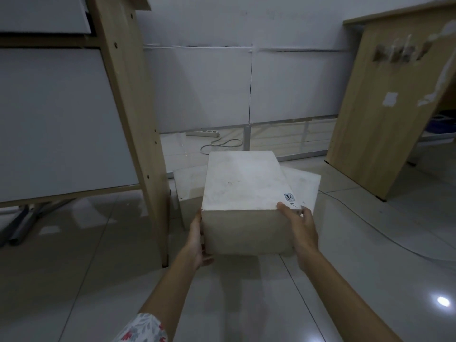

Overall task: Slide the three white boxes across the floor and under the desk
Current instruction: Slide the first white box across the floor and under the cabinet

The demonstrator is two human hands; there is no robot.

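On the shiny tile floor (246,304), between two wooden desk legs, sits a big white box (243,183). Two more white boxes peek out behind it. One box (188,183) is on the left, close to the left desk leg (138,134). The other box (304,186) is on the right, partly hidden. None of them look fully tucked under a desk yet.

The big box looks like stiff cardboard with flat sides and sharp corners. It will probably not bend when pushed. I cannot tell how heavy it is. The floor looks smooth, so the box should slide easily. The best place to hold is low on both sides, near the front corners, so it goes straight and does not turn.

The left hand (198,240) is flat against the left side of the box, fingers stretched out and mostly hidden behind the corner. The right hand (299,225) wraps the top right front corner, thumb on top near a small sticker (289,197), fingers curled down the side. Both arms reach forward, nearly straight. A white cable (370,220) lies on the floor to the right, near the boxes.
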